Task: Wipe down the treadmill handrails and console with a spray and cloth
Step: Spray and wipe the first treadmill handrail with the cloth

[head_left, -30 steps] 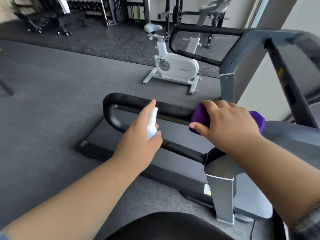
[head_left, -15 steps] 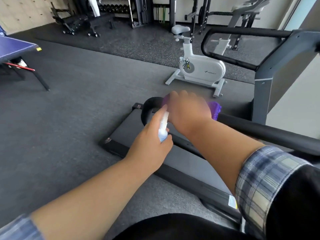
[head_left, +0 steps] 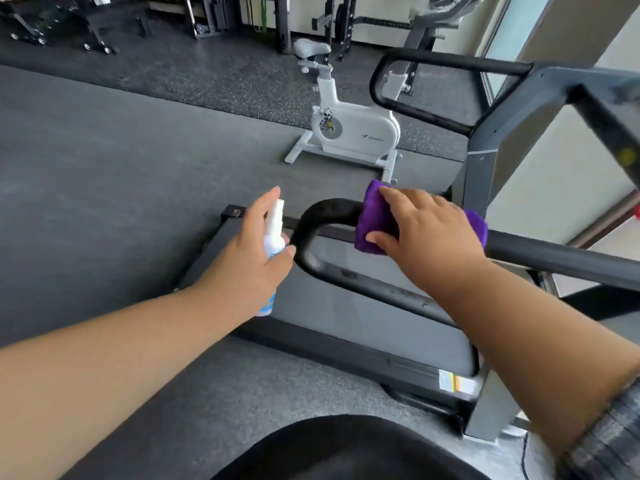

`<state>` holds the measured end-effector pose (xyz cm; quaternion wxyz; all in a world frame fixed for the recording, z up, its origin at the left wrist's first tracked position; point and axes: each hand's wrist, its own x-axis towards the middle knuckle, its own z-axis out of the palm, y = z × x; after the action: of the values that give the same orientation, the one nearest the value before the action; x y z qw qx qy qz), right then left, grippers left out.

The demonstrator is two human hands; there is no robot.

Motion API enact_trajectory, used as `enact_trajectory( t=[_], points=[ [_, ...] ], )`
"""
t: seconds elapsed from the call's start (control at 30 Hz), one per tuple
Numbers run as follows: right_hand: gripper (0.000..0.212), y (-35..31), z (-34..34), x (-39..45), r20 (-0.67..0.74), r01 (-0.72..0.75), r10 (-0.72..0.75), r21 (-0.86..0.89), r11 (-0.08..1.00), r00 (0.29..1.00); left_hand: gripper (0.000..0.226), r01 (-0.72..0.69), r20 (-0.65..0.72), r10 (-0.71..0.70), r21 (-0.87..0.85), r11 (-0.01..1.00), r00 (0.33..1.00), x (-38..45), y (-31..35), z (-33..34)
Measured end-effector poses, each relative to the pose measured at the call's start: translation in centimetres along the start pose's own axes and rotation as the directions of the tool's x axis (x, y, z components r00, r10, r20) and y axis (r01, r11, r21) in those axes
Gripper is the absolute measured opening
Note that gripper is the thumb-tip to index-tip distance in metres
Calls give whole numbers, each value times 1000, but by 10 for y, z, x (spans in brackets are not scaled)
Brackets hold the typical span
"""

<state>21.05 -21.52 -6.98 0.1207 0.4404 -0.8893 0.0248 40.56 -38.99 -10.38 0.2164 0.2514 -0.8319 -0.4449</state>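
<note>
My right hand grips a purple cloth wrapped over the near black handrail of the treadmill, close to the rail's curved end. My left hand holds a small white spray bottle upright just left of that bend, index finger raised beside the nozzle. The far handrail loops at upper right, joined to the grey upright. The grey running belt lies under the near rail. The console is out of view.
A white exercise bike stands on the floor beyond the treadmill. Weight racks and benches line the back wall. Open grey rubber floor stretches to the left. A wall and window are at right.
The cloth slid from the rail's post end out to the curved end, then back slightly to the right. My left hand stayed beside the bend with the bottle. The camera swung.
</note>
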Motion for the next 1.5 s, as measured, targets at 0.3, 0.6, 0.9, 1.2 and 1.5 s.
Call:
enact_trajectory(
  t=[0.3,0.6,0.9,1.2,1.5],
  points=[
    [46,-113,16,65,62,154,-145,-192,969,988,75,-75,-156,50,-162,984,987,18,-2,7],
    [63,-76,11,42,-12,21,-21,26,999,1000,72,-34,-96,18,-171,985,995,12,-12,-7],
    [55,-81,11,42,-97,-190,188,-13,982,977,75,-21,-83,8,-152,988,997,9,-34,-10],
    [32,-132,36,58,39,226,-224,-264,938,974,74,-13,-14,11,-109,994,1000,4,-30,-6],
    [64,-65,19,20,-199,-149,153,36,988,968,76,-56,72,64,-112,992,995,0,-16,6]
  ],
)
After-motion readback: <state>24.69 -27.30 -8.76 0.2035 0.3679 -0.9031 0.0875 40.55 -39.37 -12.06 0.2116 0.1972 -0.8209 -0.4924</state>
